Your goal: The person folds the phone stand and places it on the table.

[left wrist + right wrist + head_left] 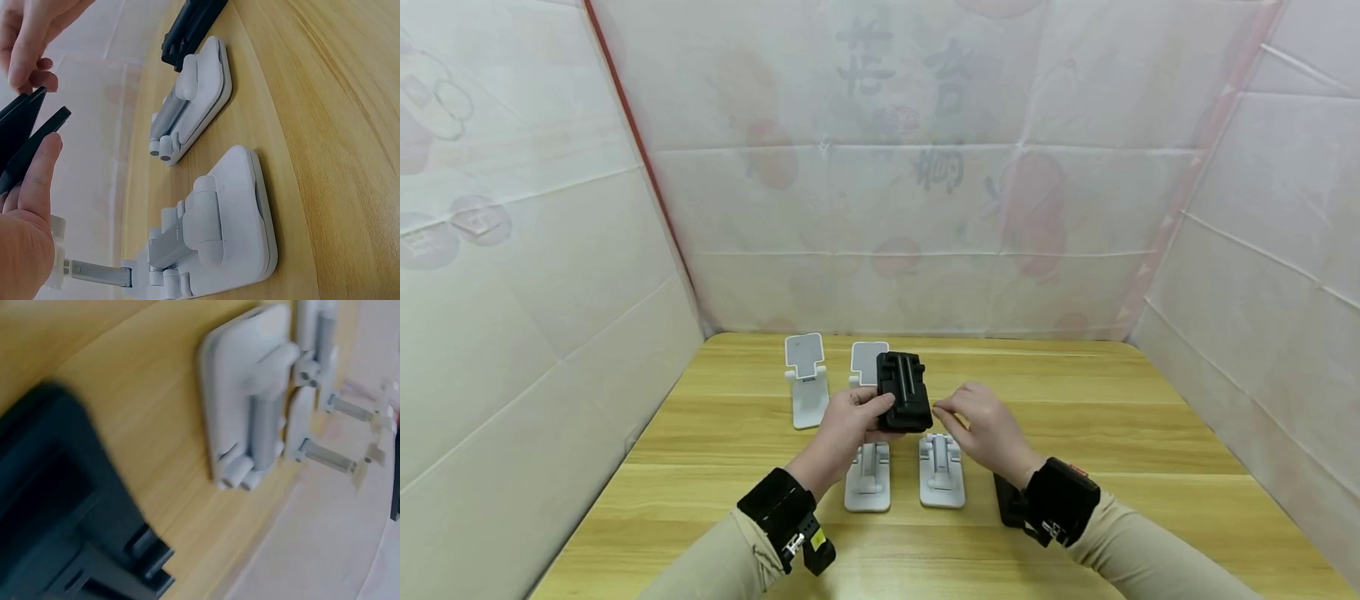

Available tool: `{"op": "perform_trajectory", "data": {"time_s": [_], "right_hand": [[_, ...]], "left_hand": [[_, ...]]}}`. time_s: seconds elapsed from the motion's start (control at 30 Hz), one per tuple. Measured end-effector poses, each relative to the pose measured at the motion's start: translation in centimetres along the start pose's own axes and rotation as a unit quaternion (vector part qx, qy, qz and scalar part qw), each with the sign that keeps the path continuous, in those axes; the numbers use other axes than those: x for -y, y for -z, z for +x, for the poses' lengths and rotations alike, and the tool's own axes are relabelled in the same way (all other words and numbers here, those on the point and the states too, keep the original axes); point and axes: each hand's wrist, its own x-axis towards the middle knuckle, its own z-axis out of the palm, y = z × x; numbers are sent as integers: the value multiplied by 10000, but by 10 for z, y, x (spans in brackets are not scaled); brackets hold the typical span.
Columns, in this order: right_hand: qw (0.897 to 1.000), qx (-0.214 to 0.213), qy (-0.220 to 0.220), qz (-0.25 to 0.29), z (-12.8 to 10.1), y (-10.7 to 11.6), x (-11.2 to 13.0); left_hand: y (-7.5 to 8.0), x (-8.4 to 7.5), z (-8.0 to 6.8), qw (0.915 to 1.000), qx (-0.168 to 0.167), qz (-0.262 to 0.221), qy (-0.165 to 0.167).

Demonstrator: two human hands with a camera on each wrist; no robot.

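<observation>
My left hand point(859, 418) grips a black folding phone stand point(905, 390) above the wooden table point(1075, 417), with the thumb lying along its left edge. My right hand point(943, 411) pinches the stand's near right corner with thumb and forefinger. In the left wrist view the black stand point(28, 134) shows two plates slightly apart, with my right hand's fingertips point(28, 72) at the tip of the upper plate and my left hand point(28, 206) underneath. My right hand does not show in the right wrist view.
Two folded white stands point(868, 477) point(942, 471) lie flat below my hands. Two unfolded white stands point(807, 379) point(867, 360) stand upright behind. Another black folded stand point(1009, 500) lies by my right wrist. White sheet walls enclose the table on three sides.
</observation>
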Motion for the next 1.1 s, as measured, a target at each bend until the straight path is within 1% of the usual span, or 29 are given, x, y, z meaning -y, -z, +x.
{"op": "perform_trajectory", "data": {"time_s": [0.03,0.07,0.1,0.13,0.17,0.23,0.27,0.33,0.4,0.47,0.57,0.7,0.8,0.87,1.0,1.1], "right_hand": [[9987,132,-446,185,1,1,1],[9947,291,-911,376,2,2,1],[9869,508,-1416,576,3,3,2],[9751,759,-1927,798,4,4,3],[9606,999,-2385,1020,5,5,3],[9227,1374,-3249,1557,7,7,3],[9039,1508,-3576,1796,8,7,2],[8712,1703,-4018,2247,9,8,1],[8433,1816,-4312,2644,9,8,0],[8258,1893,-4442,2914,9,9,0],[8114,1895,-4541,3154,9,9,-1],[8042,1824,-4628,3253,10,8,-1],[7964,1802,-4717,3327,10,7,-1],[7939,1806,-4745,3345,11,6,-2],[7936,1821,-4729,3367,11,5,-2],[7923,1832,-4663,3482,11,4,-2]], "left_hand": [[0,0,0,10000,8,-1,8],[0,0,0,10000,12,3,17],[0,0,1,10000,29,8,20],[-1,1,1,10000,50,9,18],[-1,1,1,10000,83,17,11],[-3,1,1,9999,157,21,21],[-4,1,1,9998,202,13,23],[-5,0,1,9996,286,12,4],[-7,0,1,9995,325,10,-9],[-8,-1,0,9994,338,5,-22],[-9,-1,0,9995,326,9,-23],[-10,0,2,9995,325,-20,-18],[-10,1,3,9994,329,-47,-19],[-10,0,3,9994,341,-42,-25],[-9,0,3,9993,379,-28,-39],[-8,0,2,9991,412,-14,-45]]}}
